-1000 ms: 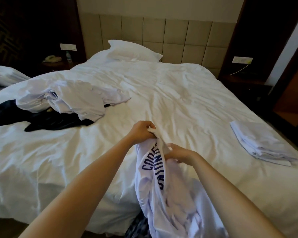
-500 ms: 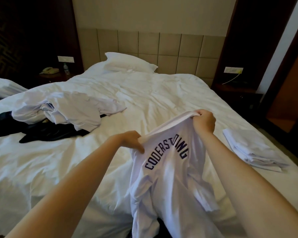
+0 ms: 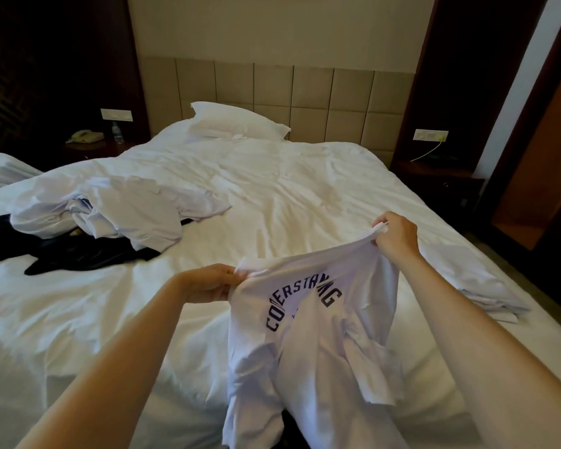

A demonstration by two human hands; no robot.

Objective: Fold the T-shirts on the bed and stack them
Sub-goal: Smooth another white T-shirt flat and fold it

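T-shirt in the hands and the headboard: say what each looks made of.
T-shirt: soft matte white fabric, probably cotton or a blend; it hangs limp and creases, with lettering printed dark. Headboard: padded beige panels, faux leather or cloth, cannot tell which; the seams form a grid.

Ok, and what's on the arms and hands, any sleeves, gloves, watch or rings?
Nothing worn shows. The left forearm and right forearm are bare to the frame edge, no sleeves. The left hand and right hand have no gloves, watch, bracelet or ring visible.

Beige padded headboard (image 3: 305,92), dark nightstand (image 3: 94,150) (phone (image 3: 86,136) atop), pale wall (image 3: 272,24)
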